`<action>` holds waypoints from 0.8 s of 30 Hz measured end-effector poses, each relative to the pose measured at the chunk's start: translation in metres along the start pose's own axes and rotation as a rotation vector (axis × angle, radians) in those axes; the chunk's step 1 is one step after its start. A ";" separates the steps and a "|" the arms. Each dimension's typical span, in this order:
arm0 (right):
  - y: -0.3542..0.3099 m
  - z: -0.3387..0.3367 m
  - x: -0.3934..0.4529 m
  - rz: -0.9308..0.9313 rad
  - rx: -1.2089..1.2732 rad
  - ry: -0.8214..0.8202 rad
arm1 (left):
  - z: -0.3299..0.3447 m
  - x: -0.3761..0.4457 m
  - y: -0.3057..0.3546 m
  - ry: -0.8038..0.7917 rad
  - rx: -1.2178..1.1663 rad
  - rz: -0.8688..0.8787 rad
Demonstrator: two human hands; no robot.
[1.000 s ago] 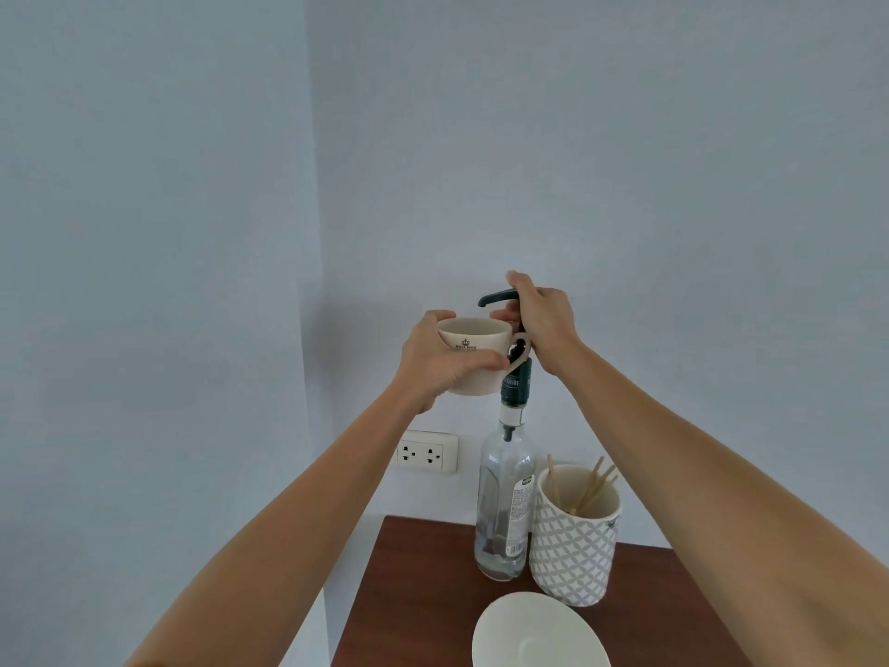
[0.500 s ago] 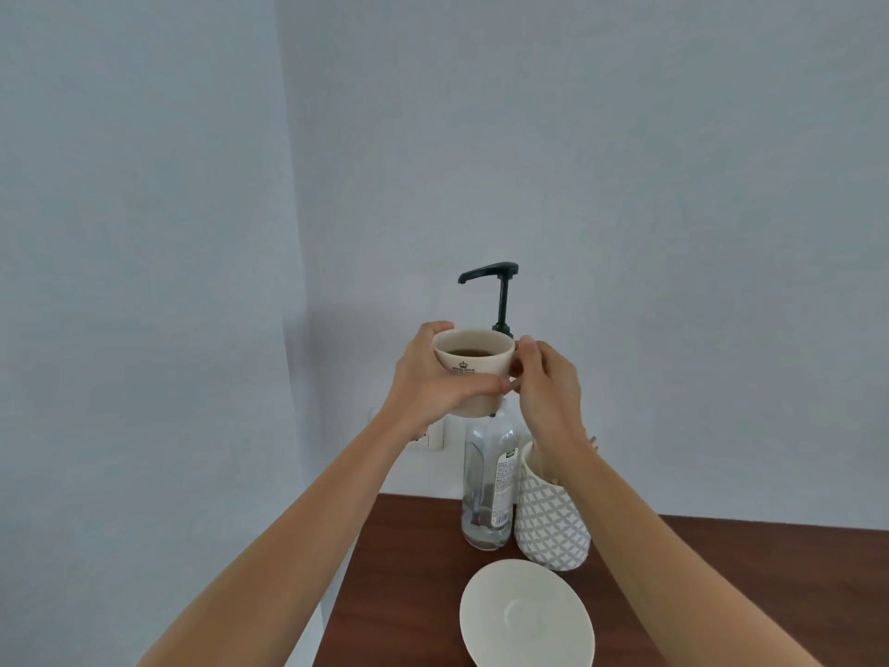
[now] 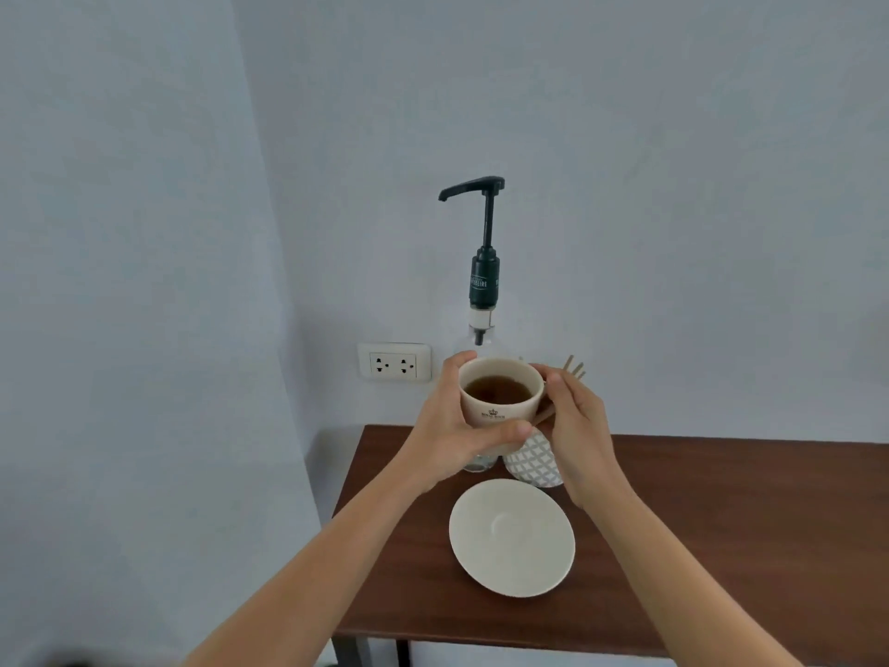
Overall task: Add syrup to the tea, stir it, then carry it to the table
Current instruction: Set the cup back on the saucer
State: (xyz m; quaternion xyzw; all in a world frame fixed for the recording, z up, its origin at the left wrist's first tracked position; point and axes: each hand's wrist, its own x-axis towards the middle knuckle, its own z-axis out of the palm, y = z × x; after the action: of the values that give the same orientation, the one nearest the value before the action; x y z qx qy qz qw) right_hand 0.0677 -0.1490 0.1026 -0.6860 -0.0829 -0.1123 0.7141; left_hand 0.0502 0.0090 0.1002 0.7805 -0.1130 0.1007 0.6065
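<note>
A cream cup [image 3: 500,411] of dark tea is held in the air above the brown table [image 3: 721,522], in front of the syrup bottle. My left hand [image 3: 450,433] wraps around the cup's left side and bottom. My right hand [image 3: 575,426] touches the cup's right side, where the handle is hidden; I cannot tell how firmly it grips. The clear syrup bottle with its dark green pump [image 3: 483,262] rises behind the cup, spout pointing left. An empty white saucer [image 3: 512,536] lies on the table below the cup.
A white patterned holder [image 3: 534,462] with wooden stir sticks [image 3: 575,368] stands behind my right hand. A wall socket [image 3: 394,362] sits left of the bottle. Walls close in at the back and left. The table's front edge is near the bottom.
My right hand left the pump head and came down to the cup's right side. The cup came down from under the spout to just above the saucer, and the pump head rose back up.
</note>
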 end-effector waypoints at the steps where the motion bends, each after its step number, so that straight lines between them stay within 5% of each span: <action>1: 0.005 -0.003 -0.003 0.013 0.007 0.002 | 0.003 -0.002 -0.007 -0.019 0.002 -0.003; 24: 0.105 -0.031 -0.054 0.198 -0.026 0.104 | 0.056 -0.054 -0.100 -0.046 0.064 -0.088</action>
State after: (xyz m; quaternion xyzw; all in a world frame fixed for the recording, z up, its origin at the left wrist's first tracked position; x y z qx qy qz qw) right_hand 0.0438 -0.1739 -0.0145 -0.6933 0.0237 -0.0779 0.7160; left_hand 0.0294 -0.0183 -0.0223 0.8059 -0.0891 0.0596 0.5822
